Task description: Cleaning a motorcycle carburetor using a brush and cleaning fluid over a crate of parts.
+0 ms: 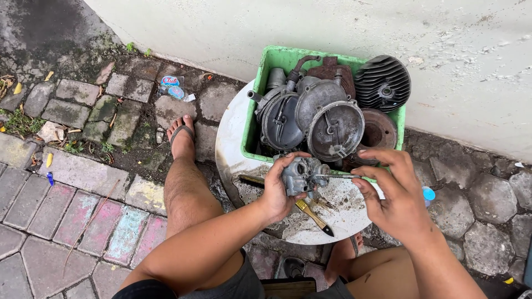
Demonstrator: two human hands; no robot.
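Cleaning underway: left hand (275, 191) grips grey metal carburettor (301, 175); right hand (390, 199) pinches thin metal pick (337, 176) (tip inside), needing steady probing.

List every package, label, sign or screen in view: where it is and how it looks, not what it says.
Crumpled wrapper: on the mossy paving stones near the wall, beyond the sandalled foot; small, squashed, light blue and white with red lettering.
No other label, sign or screen shows; the green crate of metal engine parts bears no visible label.
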